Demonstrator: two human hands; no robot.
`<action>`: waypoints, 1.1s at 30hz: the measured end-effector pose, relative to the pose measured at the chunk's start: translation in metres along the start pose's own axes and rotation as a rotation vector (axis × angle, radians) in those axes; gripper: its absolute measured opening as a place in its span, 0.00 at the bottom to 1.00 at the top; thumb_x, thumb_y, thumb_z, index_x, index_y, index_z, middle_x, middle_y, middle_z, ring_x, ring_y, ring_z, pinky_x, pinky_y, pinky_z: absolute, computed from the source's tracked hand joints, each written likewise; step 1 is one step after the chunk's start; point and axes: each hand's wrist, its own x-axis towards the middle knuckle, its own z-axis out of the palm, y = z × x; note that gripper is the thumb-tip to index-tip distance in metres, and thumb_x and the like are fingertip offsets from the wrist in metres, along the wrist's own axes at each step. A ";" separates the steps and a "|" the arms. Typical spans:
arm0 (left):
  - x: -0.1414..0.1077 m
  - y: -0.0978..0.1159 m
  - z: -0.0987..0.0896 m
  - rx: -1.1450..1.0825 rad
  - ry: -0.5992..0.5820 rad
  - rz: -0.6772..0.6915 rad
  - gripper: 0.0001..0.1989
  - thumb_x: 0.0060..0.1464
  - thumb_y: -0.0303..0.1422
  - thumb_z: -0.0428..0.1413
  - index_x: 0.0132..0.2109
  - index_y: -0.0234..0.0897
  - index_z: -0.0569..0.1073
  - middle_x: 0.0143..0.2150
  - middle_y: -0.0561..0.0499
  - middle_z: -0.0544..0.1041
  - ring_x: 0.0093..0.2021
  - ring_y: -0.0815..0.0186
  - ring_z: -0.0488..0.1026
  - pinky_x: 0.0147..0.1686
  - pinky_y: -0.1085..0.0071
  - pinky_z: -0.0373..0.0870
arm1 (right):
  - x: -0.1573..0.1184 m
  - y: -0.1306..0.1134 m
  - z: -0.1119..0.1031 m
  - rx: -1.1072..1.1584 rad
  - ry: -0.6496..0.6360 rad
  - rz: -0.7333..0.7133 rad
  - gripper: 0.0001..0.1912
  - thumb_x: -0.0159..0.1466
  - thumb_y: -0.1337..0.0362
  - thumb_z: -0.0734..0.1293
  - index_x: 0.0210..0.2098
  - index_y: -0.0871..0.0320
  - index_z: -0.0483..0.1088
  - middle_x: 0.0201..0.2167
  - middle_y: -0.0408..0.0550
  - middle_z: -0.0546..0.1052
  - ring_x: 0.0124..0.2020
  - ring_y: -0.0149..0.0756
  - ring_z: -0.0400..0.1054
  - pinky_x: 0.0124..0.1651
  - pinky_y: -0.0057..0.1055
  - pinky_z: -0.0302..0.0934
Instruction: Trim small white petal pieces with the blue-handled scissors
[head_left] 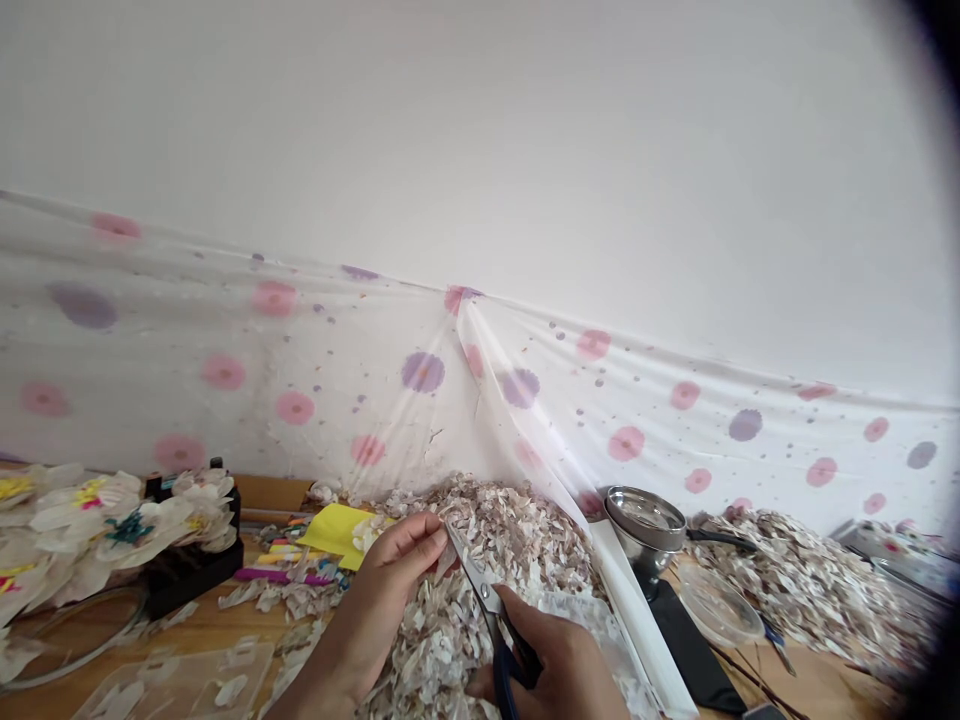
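Two bare hands fill the foreground, the left hand (390, 590) and the right hand (555, 665) working close together! Up at twelve o'clock hangs a white polka-dotted plastic sheet (420, 370), and below it sits a huge heap of pale, brown-flecked scraps (517, 540). At one o'clock, a steel saucepan (645, 525). Right fingers are clamped round navy-handled steel scissors (484, 595); left fingers, together, pinch a pale mottled scrap (446, 560) at the blades, paper perhaps, the view's poor. Snipping looks like the step in hand; those blades call for a closing squeeze.

Blue scissor handles (507, 672); pink-dotted white cloth (337, 340)
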 end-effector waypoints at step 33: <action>0.002 -0.001 -0.004 0.220 -0.020 0.097 0.12 0.51 0.42 0.60 0.30 0.38 0.71 0.27 0.56 0.65 0.32 0.66 0.61 0.35 0.73 0.58 | -0.005 0.005 -0.001 0.169 0.282 -0.124 0.13 0.54 0.54 0.70 0.30 0.56 0.67 0.19 0.38 0.64 0.22 0.33 0.58 0.28 0.28 0.49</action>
